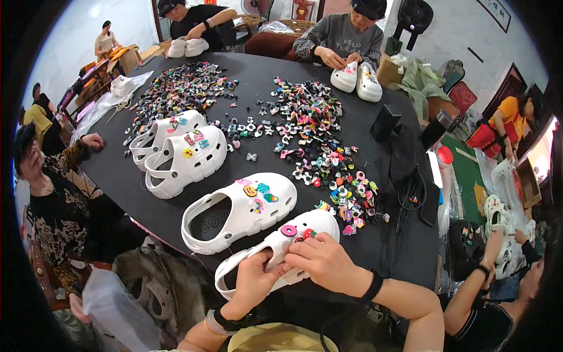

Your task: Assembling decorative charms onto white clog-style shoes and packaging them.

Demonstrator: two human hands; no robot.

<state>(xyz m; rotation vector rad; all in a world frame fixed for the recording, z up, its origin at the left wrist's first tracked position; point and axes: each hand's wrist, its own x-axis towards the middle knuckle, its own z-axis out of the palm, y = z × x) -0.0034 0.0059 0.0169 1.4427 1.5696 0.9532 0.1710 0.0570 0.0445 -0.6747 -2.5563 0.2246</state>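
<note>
A white clog (239, 268) with round holes lies tilted at the table's near edge. My left hand (252, 283) is closed on its side, fingers reaching into the foot opening. Bent over the clog's top is my right hand (328, 264), its fingertips pressed to the upper beside a red charm (309, 234); whether a small piece is under them is hidden. A pink doughnut charm (288, 230) sits nearby on the same upper. Just beyond stands a second white clog (275, 190) with several colourful charms. Farther left rests another decorated pair of white clogs (196, 158).
Loose charms lie in heaps (346, 188) to the right and at the far left (182, 88) of the black table (252, 111). A black strap and cable (410, 182) lie by the right edge. Co-workers surround the table; two across it handle white clogs (356, 80).
</note>
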